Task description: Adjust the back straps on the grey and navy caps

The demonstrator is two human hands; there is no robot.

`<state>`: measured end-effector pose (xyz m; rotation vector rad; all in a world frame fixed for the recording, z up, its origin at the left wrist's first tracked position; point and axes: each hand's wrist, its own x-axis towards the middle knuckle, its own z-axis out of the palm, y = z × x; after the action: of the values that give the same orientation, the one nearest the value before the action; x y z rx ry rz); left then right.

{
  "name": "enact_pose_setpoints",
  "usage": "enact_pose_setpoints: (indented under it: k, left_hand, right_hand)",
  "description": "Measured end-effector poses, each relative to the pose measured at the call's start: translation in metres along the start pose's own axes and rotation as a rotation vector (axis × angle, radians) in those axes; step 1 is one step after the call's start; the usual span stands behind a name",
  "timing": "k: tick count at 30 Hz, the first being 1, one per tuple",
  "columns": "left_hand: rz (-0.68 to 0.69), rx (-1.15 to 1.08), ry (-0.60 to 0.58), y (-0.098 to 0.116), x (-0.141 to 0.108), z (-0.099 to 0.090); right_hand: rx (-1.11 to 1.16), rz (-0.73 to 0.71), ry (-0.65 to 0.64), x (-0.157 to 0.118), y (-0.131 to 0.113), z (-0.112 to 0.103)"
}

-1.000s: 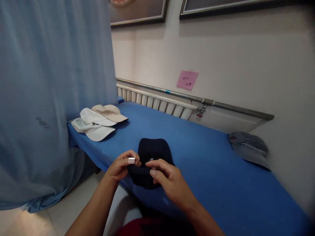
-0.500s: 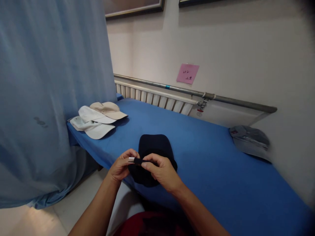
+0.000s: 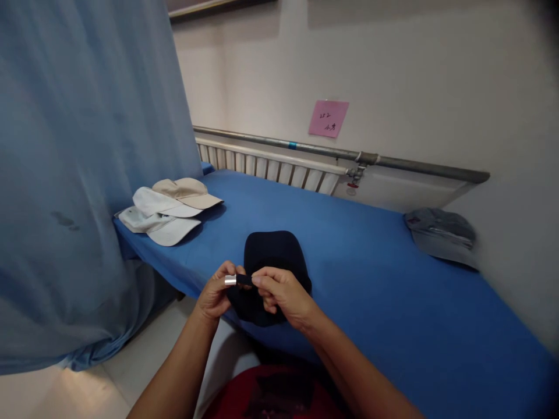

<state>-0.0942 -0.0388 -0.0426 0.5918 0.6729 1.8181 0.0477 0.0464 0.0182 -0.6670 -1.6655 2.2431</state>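
Note:
A dark baseball cap (image 3: 274,247) lies on the blue-covered table, its brim pointing away from me. Above the cap's near side, my left hand (image 3: 216,293) pinches a silver metal buckle (image 3: 230,280) between thumb and fingers. The cap's black strap (image 3: 243,280) runs from the buckle to my right hand (image 3: 283,294), whose thumb and forefinger are closed on it. The other fingers of my right hand curl over the cap. My hands hide part of the cap's near side.
Three pale caps, among them a beige cap (image 3: 187,192), overlap at the table's left end. A grey cap (image 3: 441,235) lies at the right by the wall. A blue curtain (image 3: 87,145) hangs at left. Behind the blue table cover (image 3: 358,256) are a radiator (image 3: 262,166) and a pipe (image 3: 414,167).
My right thumb and forefinger now pinch the strap, with more of the hand lifted clear. The buckle stays in my left hand. The view has tilted slightly downward.

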Motion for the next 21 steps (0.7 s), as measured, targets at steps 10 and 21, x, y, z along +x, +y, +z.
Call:
enact_pose_setpoints:
  k: [10,21]
  left_hand:
    - [-0.009,-0.037,0.004,0.0006,-0.0005,0.0009]
    - [-0.001,-0.068,-0.024,-0.0046,0.0021,0.0004]
  right_hand:
    - [-0.002,0.004,0.003,0.0014,0.002,-0.0017]
    - [0.031,0.026,-0.014,0.0034,0.0063,-0.0045]
